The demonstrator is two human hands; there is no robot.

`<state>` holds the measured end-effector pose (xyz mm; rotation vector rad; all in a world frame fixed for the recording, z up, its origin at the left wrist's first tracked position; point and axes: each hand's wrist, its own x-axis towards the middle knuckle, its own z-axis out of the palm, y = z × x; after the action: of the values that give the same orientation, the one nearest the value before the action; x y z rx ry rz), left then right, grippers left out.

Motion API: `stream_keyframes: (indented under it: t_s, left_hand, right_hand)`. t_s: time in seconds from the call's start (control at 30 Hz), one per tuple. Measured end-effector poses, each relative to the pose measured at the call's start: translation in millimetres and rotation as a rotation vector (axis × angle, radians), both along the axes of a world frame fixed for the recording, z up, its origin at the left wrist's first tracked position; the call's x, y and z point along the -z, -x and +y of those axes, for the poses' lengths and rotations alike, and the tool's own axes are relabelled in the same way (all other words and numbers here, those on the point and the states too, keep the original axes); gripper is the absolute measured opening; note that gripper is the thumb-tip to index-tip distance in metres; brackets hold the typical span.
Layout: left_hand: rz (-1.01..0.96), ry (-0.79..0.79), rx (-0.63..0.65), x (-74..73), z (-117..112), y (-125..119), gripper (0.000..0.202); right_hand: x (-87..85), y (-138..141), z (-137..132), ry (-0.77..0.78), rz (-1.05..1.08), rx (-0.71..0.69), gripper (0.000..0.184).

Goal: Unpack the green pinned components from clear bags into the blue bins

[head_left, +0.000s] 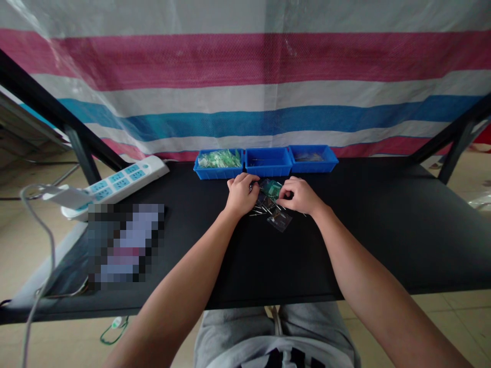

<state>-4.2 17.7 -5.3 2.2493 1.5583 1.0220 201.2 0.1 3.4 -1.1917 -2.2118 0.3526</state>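
Since the fingertips are hidden, grip unclear | left hand [241,194], right hand [301,196]: fingers [249,179] curled inward beside green-filled plastic packet [271,189] | loose metal pins [264,207] below, on counter [356,240] | pixelated object [125,243] unreadable

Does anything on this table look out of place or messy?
Yes: thin loose metal pins lie scattered on the black tabletop between the left hand and right hand, beside a small clear plastic bag, untidy next to the three blue plastic bins lined up behind.
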Motion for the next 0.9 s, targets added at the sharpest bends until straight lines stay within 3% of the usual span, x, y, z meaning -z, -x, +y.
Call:
stream_keyframes:
  t_s: [0.2, 0.9]
  left_hand:
    - [0.006, 0.000, 0.021, 1.4, 0, 0, 0.021]
    - [0.048, 0.009, 0.061, -1.3, -3, -1, 0.018]
  right_hand:
    - [2.3, 7, 0, 0.057, -0.148, 0.021, 0.013]
    - [1.5, 17, -5, 0.063, -0.107, 0.065, 0.008]
